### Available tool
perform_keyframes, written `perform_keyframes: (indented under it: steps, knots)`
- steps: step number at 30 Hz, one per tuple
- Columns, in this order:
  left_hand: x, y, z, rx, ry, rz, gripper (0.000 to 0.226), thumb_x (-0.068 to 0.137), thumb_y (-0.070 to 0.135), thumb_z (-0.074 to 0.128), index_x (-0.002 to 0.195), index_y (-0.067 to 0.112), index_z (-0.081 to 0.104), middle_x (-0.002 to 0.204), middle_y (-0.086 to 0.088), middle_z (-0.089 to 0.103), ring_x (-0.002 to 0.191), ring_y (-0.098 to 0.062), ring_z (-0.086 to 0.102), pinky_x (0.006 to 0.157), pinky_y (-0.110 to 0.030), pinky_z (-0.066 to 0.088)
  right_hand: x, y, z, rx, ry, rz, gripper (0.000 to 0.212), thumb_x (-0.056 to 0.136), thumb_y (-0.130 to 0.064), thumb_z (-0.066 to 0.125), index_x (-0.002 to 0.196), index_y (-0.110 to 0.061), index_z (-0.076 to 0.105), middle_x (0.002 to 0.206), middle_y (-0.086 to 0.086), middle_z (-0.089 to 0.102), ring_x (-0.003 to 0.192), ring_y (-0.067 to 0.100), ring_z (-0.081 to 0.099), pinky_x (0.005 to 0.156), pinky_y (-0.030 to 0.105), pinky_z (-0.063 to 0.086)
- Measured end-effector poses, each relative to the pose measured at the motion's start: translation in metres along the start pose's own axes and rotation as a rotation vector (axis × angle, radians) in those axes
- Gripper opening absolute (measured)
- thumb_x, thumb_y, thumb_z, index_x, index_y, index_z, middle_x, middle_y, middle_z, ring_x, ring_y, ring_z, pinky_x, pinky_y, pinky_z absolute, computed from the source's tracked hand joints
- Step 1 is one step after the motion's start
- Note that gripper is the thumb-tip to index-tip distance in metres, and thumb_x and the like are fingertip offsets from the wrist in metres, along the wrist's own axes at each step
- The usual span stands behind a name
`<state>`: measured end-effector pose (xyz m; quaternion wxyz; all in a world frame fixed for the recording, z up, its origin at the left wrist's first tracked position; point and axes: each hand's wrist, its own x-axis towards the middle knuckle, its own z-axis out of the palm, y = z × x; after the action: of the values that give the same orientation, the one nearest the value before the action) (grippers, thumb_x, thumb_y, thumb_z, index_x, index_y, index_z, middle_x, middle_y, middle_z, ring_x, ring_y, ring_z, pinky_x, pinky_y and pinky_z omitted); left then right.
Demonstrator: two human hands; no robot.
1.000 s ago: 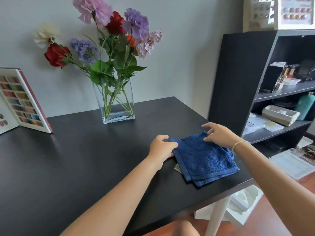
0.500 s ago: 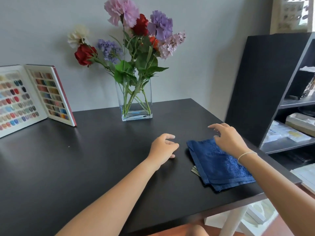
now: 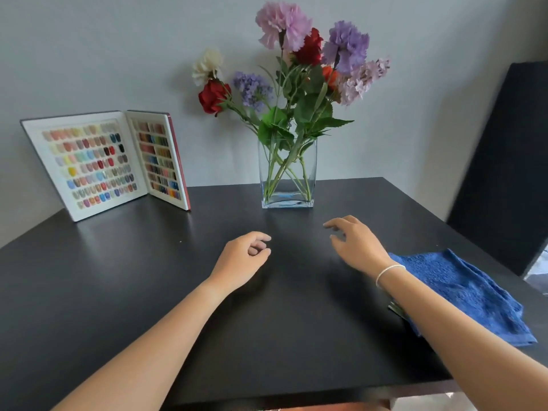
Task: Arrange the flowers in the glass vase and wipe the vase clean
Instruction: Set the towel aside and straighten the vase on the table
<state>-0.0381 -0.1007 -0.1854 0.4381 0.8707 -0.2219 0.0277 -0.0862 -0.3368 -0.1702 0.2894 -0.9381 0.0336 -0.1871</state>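
Glass vase point(image 3: 287, 173), squarish & clear w/ fabric-looking flowers point(image 3: 299, 63), at table point(image 3: 148, 292) back edge; fluffy blue cloth point(image 3: 462, 289) at right edge; left hand point(image 3: 241, 259) loosely curled, right hand point(image 3: 354, 244) spread, both empty.

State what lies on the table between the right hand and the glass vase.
Nothing: in the head view only bare black table separates the right hand from the glass vase.
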Motion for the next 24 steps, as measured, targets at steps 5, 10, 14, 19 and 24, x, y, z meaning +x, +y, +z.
perform_keyframes:
  steps: [5,10,14,19,24]
  knots:
    - [-0.01,-0.027,-0.025,0.378,0.008,0.062,0.025,0.086,0.032,0.057,0.11,0.029,0.062,0.115,0.012,0.061,0.108,-0.014,0.05,0.094,-0.031,0.04,0.001,-0.022,0.023,-0.055,-0.053,-0.032,0.03,0.088,-0.035,0.052,0.116,-0.025,0.056,0.122,0.002,0.052,0.104,0.024,0.053,0.087,0.032,0.044]
    - [-0.011,-0.033,-0.029,0.465,0.06,0.057,0.031,0.085,0.04,0.056,0.113,0.028,0.062,0.122,0.013,0.059,0.114,-0.017,0.049,0.093,-0.027,0.034,-0.004,-0.023,0.041,-0.184,-0.103,-0.054,0.046,0.085,-0.052,0.049,0.124,-0.028,0.049,0.127,-0.001,0.049,0.119,0.023,0.044,0.098,0.036,0.036]
    - [-0.01,-0.033,-0.026,0.486,0.072,0.041,0.031,0.086,0.041,0.055,0.113,0.029,0.063,0.127,0.01,0.057,0.118,-0.017,0.047,0.096,-0.025,0.03,-0.005,-0.019,0.049,-0.238,-0.148,-0.045,0.049,0.083,-0.058,0.046,0.123,-0.03,0.051,0.127,-0.003,0.048,0.122,0.021,0.041,0.102,0.033,0.028]
    - [-0.01,-0.035,-0.026,0.49,0.071,0.043,0.033,0.086,0.043,0.053,0.116,0.03,0.061,0.131,0.01,0.054,0.121,-0.015,0.045,0.097,-0.024,0.029,-0.003,-0.016,0.052,-0.24,-0.153,-0.045,0.049,0.083,-0.06,0.043,0.122,-0.031,0.05,0.127,-0.005,0.047,0.123,0.019,0.039,0.105,0.033,0.026]
    - [-0.01,-0.036,-0.025,0.478,0.074,0.042,0.033,0.087,0.042,0.053,0.116,0.03,0.061,0.132,0.01,0.053,0.122,-0.014,0.044,0.099,-0.024,0.028,-0.003,-0.014,0.053,-0.235,-0.161,-0.045,0.05,0.083,-0.061,0.042,0.123,-0.032,0.05,0.128,-0.006,0.047,0.123,0.019,0.038,0.106,0.033,0.026]
